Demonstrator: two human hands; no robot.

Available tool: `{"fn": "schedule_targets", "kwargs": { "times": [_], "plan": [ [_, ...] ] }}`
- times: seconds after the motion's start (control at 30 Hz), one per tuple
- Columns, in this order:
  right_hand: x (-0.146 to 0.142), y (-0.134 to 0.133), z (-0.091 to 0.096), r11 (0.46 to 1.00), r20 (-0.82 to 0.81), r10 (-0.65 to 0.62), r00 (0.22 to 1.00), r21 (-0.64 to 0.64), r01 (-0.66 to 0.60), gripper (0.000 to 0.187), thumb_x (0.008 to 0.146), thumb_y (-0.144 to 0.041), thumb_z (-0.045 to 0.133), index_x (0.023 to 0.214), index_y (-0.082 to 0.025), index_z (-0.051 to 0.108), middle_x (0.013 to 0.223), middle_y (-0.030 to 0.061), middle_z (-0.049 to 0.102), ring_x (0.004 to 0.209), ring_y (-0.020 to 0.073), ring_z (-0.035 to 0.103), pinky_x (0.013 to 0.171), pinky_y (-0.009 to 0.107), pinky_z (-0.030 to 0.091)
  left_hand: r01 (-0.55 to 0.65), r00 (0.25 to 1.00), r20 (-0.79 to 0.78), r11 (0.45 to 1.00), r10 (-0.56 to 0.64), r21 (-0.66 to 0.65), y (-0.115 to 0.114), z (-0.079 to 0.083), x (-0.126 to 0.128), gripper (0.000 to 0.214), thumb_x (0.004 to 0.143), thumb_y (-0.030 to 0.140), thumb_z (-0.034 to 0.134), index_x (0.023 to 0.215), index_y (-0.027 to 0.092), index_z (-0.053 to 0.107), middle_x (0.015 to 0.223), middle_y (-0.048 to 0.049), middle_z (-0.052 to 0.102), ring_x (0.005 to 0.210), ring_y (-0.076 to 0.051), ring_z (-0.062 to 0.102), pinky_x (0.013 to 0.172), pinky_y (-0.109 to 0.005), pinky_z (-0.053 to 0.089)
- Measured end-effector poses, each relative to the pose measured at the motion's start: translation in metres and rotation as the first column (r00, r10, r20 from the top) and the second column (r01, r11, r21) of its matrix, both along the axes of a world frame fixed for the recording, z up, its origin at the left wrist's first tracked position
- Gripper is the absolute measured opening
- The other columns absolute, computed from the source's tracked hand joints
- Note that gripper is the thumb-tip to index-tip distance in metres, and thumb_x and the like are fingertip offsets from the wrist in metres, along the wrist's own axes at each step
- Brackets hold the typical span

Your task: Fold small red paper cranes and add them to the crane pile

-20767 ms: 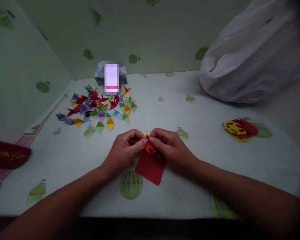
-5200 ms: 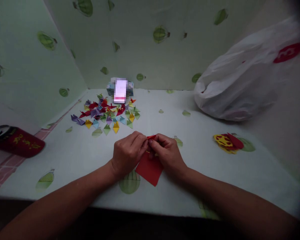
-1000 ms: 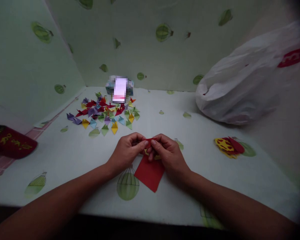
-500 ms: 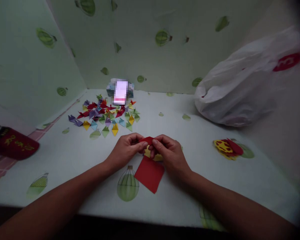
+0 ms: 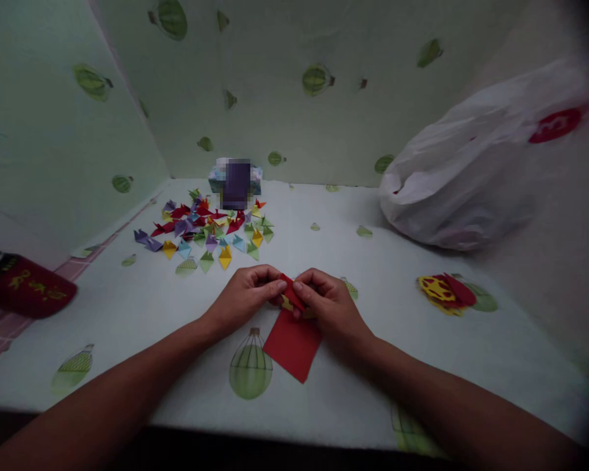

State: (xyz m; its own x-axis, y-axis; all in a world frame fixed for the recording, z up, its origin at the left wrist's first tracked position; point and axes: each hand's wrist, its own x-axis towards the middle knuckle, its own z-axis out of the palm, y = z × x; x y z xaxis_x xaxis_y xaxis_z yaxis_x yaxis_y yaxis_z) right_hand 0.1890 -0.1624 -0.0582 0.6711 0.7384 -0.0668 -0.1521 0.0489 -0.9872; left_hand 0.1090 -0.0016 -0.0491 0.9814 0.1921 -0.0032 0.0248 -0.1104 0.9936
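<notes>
Nearest, flat on the table: a red sheet, one corner forward, partly over a printed balloon. Just beyond its far edge, a small red folded piece, pinched from both sides: by thumb and forefinger of the left hand at its left end, by those of the right hand at its right end. Fingertips pressed together on the paper, other fingers curled under, right hand over the sheet's far corner. Half a second back, held level and a little higher. Now tipped, right end down, lowered close over a scrap of yellow paper at the sheet's far edge. Judged from that: a crease being turned or tightened, the fold in progress.

Right of the sheet, well apart, a yellow and red paper stack. Far left of it, a dark red can lying down. Beyond the sheet, leftward, a heap of folded coloured pieces. Behind that, a small box, its blurred face dark now, bright before. Beyond the sheet, far right, a white plastic bag.
</notes>
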Motion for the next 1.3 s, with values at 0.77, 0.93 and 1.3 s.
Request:
{"fn": "schedule_targets", "kwargs": {
  "times": [0.77,0.93,1.3],
  "plan": [
    [0.005,0.001,-0.012,0.969,-0.220,0.209,0.953,0.178,-0.172,0.025,0.093,-0.035,0.063,0.074,-0.018,0.062,0.064,-0.0001,0.065,0.056,0.0108,0.058,0.055,0.022,0.043,0.046,0.999,-0.006,0.997,-0.046,-0.056,-0.002,0.004,-0.001,0.014,0.081,0.027,0.066,0.078,0.013,0.063,0.065,0.0030,0.060,0.056,-0.007,0.053,0.055,-0.019,0.044],
    [0.006,0.001,-0.011,0.962,-0.212,0.237,0.948,0.185,-0.199,0.026,0.092,-0.035,0.064,0.073,-0.017,0.062,0.062,-0.0003,0.065,0.055,0.0101,0.058,0.054,0.021,0.044,0.028,1.000,-0.010,0.999,-0.029,-0.034,-0.002,0.004,-0.001,0.014,0.080,0.026,0.067,0.078,0.013,0.063,0.065,0.0030,0.060,0.056,-0.007,0.053,0.054,-0.019,0.044],
    [0.006,0.001,-0.013,0.973,-0.109,0.208,0.972,0.126,-0.195,0.026,0.090,-0.038,0.065,0.074,-0.017,0.063,0.063,0.0003,0.065,0.054,0.0103,0.058,0.055,0.022,0.043,0.020,0.999,-0.040,0.999,-0.022,-0.041,-0.003,0.005,-0.002,0.014,0.079,0.027,0.067,0.078,0.013,0.064,0.064,0.0030,0.060,0.054,-0.006,0.054,0.053,-0.019,0.044]
  ]
}}
